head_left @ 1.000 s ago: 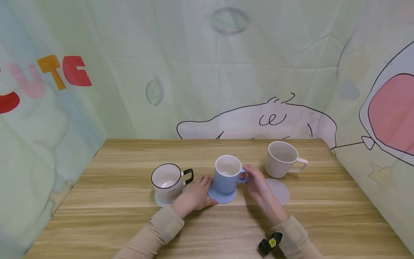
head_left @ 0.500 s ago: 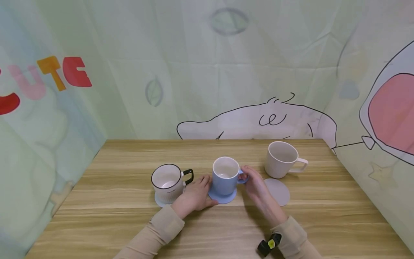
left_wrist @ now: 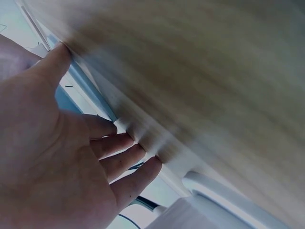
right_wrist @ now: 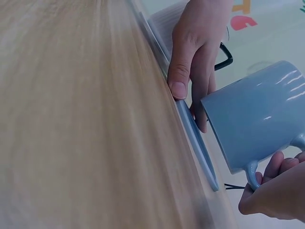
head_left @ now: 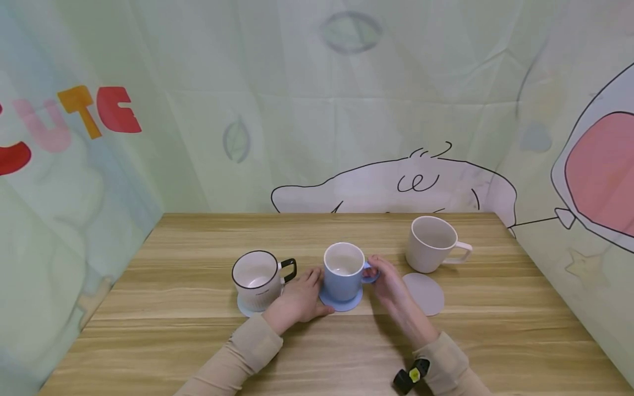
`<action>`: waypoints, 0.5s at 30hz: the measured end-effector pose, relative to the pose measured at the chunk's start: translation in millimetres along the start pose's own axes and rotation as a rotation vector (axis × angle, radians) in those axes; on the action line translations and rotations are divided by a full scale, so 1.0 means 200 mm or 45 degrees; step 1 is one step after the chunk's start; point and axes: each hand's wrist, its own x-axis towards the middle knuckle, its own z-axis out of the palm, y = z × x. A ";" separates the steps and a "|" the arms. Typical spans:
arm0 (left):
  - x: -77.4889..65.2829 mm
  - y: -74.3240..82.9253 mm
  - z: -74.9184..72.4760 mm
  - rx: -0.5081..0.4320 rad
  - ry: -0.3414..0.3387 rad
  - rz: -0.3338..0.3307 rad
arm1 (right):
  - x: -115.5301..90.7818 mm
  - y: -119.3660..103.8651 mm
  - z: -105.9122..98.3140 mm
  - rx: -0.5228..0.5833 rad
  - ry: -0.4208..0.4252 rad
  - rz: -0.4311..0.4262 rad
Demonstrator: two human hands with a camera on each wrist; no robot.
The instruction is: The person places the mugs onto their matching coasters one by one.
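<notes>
A light blue mug [head_left: 343,281] with a white inside is held by its handle in my right hand [head_left: 391,286]. In the right wrist view a narrow gap shows between the mug's base and the round blue coaster [right_wrist: 198,145] under it. My left hand [head_left: 298,300] rests beside that coaster, its thumb touching the edge and its fingers extended on the tabletop. Left of this hand a white ribbed mug [head_left: 256,283] with a black rim and black handle stands on a pale blue coaster [head_left: 245,308].
A larger beige mug [head_left: 430,247] stands on the wooden table [head_left: 317,357] at the back right. In front of it lies a round lilac coaster [head_left: 425,294]. A printed curtain [head_left: 208,99] hangs behind the table. A black device [head_left: 412,376] sits at my right wrist.
The blue mug has shifted slightly left and down over the blue coaster, with my right hand still on its handle. My left hand and the other mugs have stayed in place.
</notes>
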 end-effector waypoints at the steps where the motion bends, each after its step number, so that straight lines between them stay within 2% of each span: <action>1: 0.00 0.00 0.00 -0.001 -0.003 -0.002 | 0.00 0.00 0.00 -0.001 0.000 0.000; 15: -0.01 0.00 -0.01 0.000 -0.007 0.002 | 0.00 0.02 0.00 0.019 0.039 0.034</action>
